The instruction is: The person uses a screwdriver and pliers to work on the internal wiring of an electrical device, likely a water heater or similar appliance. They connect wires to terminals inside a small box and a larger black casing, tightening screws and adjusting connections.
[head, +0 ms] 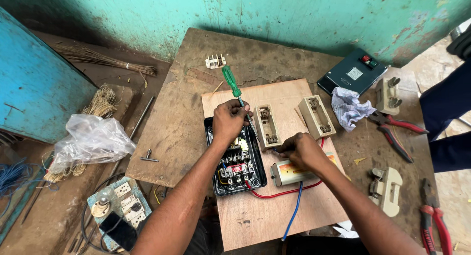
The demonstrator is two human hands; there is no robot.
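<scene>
My left hand (229,121) grips a green-handled screwdriver (230,81), its shaft angled down toward a cream fuse holder (267,126). Under that hand lies an open black switch box (239,170) with terminals and coloured wires inside. Pinching a thin wire, my right hand (301,151) rests over a small cream-and-orange device (285,174). A red wire (282,192) and a blue wire (294,212) run from there across the plywood board (255,220). A second cream fuse holder (317,116) lies further right.
On the worn wooden table (171,132) lie a dark green switch cover (351,75), crumpled paper (349,107), red pliers (396,129), a second pair of red pliers (432,215), cream fuse parts (386,190) and a white terminal block (215,61). A plastic bag (91,142) and a socket board (120,206) sit left. Another person's dark-clothed leg (449,122) stands right.
</scene>
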